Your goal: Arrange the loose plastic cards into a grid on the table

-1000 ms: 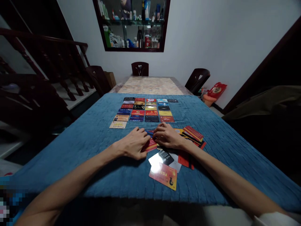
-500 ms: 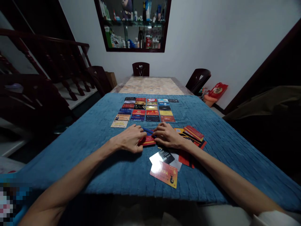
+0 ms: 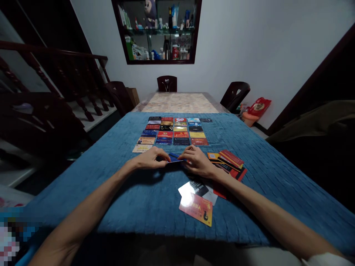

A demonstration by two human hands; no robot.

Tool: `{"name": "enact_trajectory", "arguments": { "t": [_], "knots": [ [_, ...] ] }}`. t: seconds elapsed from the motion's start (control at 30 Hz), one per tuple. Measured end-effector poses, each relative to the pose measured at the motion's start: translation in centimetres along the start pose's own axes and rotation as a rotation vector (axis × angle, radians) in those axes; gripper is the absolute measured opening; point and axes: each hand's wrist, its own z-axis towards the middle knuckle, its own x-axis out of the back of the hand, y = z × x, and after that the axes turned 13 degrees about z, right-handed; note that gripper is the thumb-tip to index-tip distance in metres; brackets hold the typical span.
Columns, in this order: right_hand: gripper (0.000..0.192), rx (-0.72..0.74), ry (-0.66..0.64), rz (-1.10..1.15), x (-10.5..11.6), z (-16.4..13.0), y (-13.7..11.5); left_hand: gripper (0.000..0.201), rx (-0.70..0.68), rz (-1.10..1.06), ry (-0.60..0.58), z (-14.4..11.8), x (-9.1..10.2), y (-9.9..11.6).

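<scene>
Pinching blue card between left hand (seemingly) and right hand.

Blue cloth over the counter, matt, ribbed and rough like a woven throw; bare far end of the counter smooth, stone-like, mottled beige with a faint sheen; cards in rows above centre of the frame, thin plastic, printed, mildly glossy; blue card at centre, same smooth plastic; orange card lower centre, glossy enough to throw back a white glare; loose red cards right of centre, slick plastic; chairs at upper centre, dark polished wood; stair rail at upper left, turned wood, dark and lacquered; wall cabinet at top, glass-fronted, reflective.
</scene>
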Motion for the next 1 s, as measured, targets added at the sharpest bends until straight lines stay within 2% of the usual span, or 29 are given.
{"name": "enact_trajectory", "arguments": {
  "t": [0.23, 0.63, 0.83, 1.0],
  "knots": [
    [0.016, -0.053, 0.096, 0.001, -0.9, 0.0, 0.7, 0.027, 0.086, -0.161, 0.027, 0.1, -0.2, -1.4],
    [0.018, -0.189, 0.245, 0.091, -0.5, -0.4, 0.7, 0.026, 0.173, -0.168, 0.226, 0.4, -0.9, -1.5],
    [0.021, -0.223, 0.258, 0.062, -0.5, -0.6, 0.9, 0.029, 0.168, -0.13, 0.328, 0.6, -1.8, -1.1],
    [0.025, -0.208, 0.264, 0.006, -0.5, -0.8, 1.0, 0.03, 0.152, -0.092, 0.363, 0.8, -2.8, -0.9]
  ]
}}
